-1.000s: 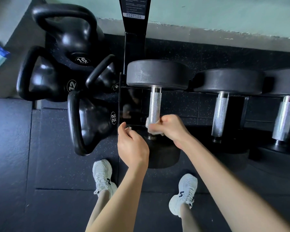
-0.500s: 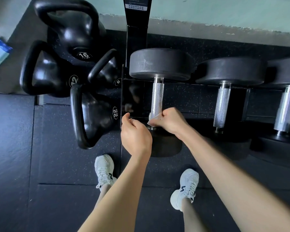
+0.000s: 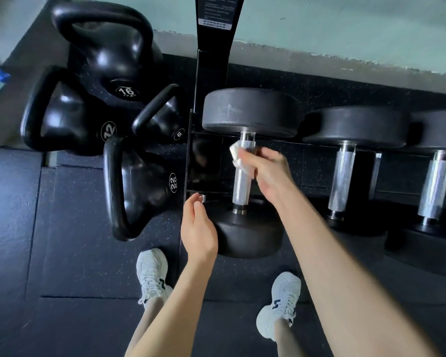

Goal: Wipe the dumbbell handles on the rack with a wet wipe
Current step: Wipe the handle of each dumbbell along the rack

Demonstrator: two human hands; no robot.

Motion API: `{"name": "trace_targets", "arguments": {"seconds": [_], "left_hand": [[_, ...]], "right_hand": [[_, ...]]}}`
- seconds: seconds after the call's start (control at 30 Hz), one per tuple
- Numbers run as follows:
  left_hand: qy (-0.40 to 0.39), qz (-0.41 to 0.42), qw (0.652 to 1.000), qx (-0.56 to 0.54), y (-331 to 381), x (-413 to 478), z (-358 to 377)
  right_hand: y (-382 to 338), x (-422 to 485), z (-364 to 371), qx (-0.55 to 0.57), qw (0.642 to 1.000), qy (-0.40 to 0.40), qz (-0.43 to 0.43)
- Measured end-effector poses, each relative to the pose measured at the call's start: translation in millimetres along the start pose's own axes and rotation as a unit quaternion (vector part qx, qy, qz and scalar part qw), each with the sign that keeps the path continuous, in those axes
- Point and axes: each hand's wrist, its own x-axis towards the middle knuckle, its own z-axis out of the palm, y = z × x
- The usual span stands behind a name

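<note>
My right grip (image 3: 268, 171) pinches the wet wipe (image 3: 237, 155) against the far end of the leftmost dumbbell handle (image 3: 240, 186) on the rack (image 3: 191, 161). My left grip (image 3: 198, 228) hangs loose and empty nearby. Bunched so small, the wipe may snag on the knurling and miss the underside.

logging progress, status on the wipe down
Right hand grips wet wipe against leftmost dumbbell handle, far end. Left hand open, empty, beside near head. Nothing blocking handle.

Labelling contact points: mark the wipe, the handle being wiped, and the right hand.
wipe (image 3: 236, 153): head view, white fold left of the handle.
handle (image 3: 240, 186): head view, bare knurled stretch below the hand.
right hand (image 3: 269, 173): head view, back of the hand.
</note>
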Motion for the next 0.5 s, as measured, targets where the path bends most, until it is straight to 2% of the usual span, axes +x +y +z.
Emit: {"name": "trace_targets", "arguments": {"seconds": [0.13,0.3,0.4,0.5], "left_hand": [[0.014,0.021,1.0,-0.017,-4.8,3.8,0.8],[0.023,0.031,0.999,-0.021,-5.6,3.8,2.1],[0.024,0.031,0.999,-0.015,-4.3,2.4,1.9],[0.022,0.034,0.999,-0.001,-2.5,0.3,0.8]], "right_hand": [[-5.7,13.3,4.4,0.002,0.999,0.0,-0.043],[12.7,-5.5,12.7,-0.116,0.984,0.045,-0.125],[12.2,-16.8,15.2,-0.237,0.958,0.071,-0.146],[11.2,-32.8,12.8,-0.33,0.931,0.031,-0.155]]}}
